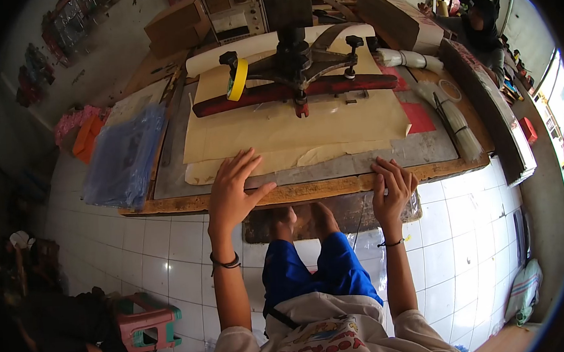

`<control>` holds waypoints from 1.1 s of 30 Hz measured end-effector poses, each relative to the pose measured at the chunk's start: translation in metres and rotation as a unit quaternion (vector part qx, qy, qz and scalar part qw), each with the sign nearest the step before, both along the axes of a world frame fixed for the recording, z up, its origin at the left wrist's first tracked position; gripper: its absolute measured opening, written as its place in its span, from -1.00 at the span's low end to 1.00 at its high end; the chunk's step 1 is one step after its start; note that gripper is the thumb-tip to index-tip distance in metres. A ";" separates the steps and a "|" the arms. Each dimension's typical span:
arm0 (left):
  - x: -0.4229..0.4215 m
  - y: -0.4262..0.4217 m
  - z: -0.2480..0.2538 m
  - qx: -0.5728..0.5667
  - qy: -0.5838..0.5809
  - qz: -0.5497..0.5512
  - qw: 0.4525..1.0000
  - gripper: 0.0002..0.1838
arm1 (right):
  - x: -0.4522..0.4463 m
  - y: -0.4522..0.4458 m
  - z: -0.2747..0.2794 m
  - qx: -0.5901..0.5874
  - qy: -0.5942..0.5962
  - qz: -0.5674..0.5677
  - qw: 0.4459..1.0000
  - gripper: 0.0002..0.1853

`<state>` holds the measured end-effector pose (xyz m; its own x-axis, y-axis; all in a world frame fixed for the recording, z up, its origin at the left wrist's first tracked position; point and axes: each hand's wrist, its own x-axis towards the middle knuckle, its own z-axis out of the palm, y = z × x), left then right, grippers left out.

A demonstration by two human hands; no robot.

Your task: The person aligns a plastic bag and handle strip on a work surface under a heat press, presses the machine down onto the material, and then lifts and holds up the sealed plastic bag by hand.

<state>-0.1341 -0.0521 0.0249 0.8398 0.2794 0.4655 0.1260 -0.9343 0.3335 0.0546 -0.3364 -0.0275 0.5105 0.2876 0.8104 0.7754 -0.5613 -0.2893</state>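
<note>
My left hand (234, 188) rests at the front edge of the work table (309, 190), fingers spread, its fingertips by the lower edge of a tan sheet (228, 137). Nothing is in it. My right hand (392, 188) lies on the wooden front edge further right, its fingers bent a little and apart, holding nothing. Above the sheet stands a black press head with a long dark red bar (277, 95). A roll of yellow tape (238, 80) hangs on the bar's left knob.
Clear plastic sheets (126, 156) lie at the table's left. Bundled clear plastic (456, 123) and long cartons (491, 111) line the right side. A person (479, 25) is at the upper right, another (72, 331) at the lower left by a stool (142, 323).
</note>
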 end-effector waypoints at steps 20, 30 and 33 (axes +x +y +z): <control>0.000 0.000 0.002 -0.003 -0.009 -0.006 1.000 -0.35 | -0.001 0.000 0.002 0.002 -0.004 0.000 1.000 -0.84; 0.000 0.000 -0.001 0.002 -0.003 0.009 1.000 -0.34 | -0.001 0.000 0.002 0.001 0.007 0.001 1.000 -0.83; 0.000 -0.002 0.001 0.001 -0.019 0.008 1.000 -0.36 | -0.003 -0.002 0.002 0.000 0.010 0.005 1.000 -0.83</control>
